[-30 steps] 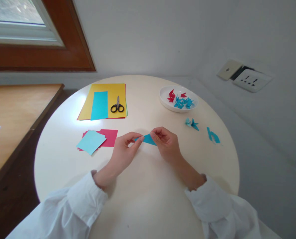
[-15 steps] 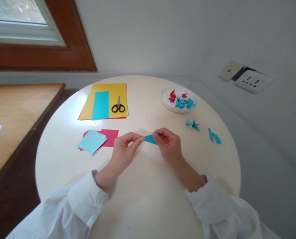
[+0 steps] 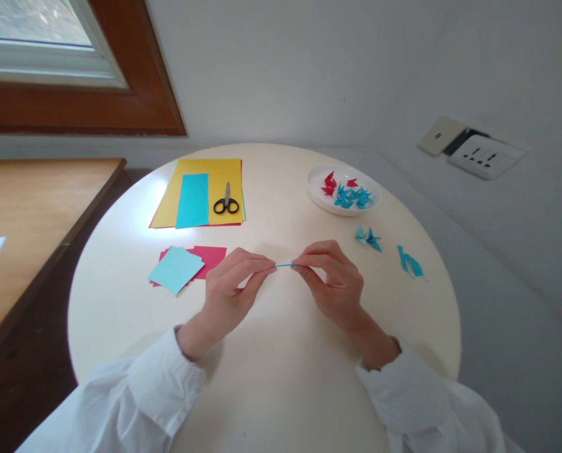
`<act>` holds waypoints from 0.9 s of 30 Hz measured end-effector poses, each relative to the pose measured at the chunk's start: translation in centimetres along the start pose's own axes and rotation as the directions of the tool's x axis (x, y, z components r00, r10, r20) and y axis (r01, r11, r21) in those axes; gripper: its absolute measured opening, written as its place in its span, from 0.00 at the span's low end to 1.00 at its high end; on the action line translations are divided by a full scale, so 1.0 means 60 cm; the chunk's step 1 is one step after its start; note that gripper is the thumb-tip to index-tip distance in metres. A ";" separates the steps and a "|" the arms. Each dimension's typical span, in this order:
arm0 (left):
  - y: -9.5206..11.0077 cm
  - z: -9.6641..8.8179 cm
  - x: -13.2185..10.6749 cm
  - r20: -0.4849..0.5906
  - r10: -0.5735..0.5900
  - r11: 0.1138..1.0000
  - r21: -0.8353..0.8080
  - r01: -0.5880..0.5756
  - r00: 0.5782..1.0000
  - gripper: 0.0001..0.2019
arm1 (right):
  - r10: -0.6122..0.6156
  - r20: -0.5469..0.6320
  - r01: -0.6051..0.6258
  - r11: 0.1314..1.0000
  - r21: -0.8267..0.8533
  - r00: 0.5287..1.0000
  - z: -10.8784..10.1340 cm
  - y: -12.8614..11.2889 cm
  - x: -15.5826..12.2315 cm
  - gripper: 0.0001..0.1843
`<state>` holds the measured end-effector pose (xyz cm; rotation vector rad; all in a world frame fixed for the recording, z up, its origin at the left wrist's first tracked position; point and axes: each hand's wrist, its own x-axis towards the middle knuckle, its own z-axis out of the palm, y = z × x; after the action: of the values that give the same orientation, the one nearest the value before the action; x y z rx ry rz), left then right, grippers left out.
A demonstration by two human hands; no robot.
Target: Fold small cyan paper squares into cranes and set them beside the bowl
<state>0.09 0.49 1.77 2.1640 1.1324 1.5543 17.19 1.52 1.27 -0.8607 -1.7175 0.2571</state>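
Observation:
A folded piece of blue paper [image 3: 284, 265] is seen edge-on as a thin line, held in the air over the middle of the table. My left hand [image 3: 236, 289] pinches its left end between thumb and fingers. At the other end, my right hand [image 3: 335, 283] grips it the same way. Most of the paper's faces are turned out of sight. Left of my left hand lie light blue square sheets [image 3: 177, 270] over red square sheets [image 3: 211, 259]. Two small folded blue paper cranes [image 3: 368, 238] rest beyond my right hand.
Black-handled scissors [image 3: 226, 200] and a blue paper strip [image 3: 192, 201] lie on yellow sheets [image 3: 219, 170] at the back left. A white dish [image 3: 316, 196] at the back right holds several red and blue folded papers. Blue scraps [image 3: 410, 262] lie near the right edge of the round table [image 3: 281, 390].
The blue paper has turned from showing a triangular face to showing only its edge. My right hand has shifted slightly right and its fingers have straightened along the paper's end.

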 end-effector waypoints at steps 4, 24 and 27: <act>0.002 0.001 -0.001 -0.023 -0.011 1.000 -0.006 0.011 1.000 0.04 | -0.055 -0.016 0.054 0.998 -0.015 0.998 0.000 -0.003 -0.001 0.06; 0.004 0.005 0.000 0.019 -0.018 0.999 -0.045 0.019 1.000 0.05 | -0.195 0.041 0.197 0.979 -0.052 0.980 0.004 -0.005 0.004 0.06; 0.004 0.008 0.000 0.046 -0.112 0.988 -0.099 0.116 0.993 0.04 | -0.180 0.043 0.181 0.983 -0.039 0.983 0.002 -0.006 0.004 0.07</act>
<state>0.60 0.45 1.72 2.0187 1.1184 1.4801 16.90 1.44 1.62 -0.7289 -1.8311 0.1168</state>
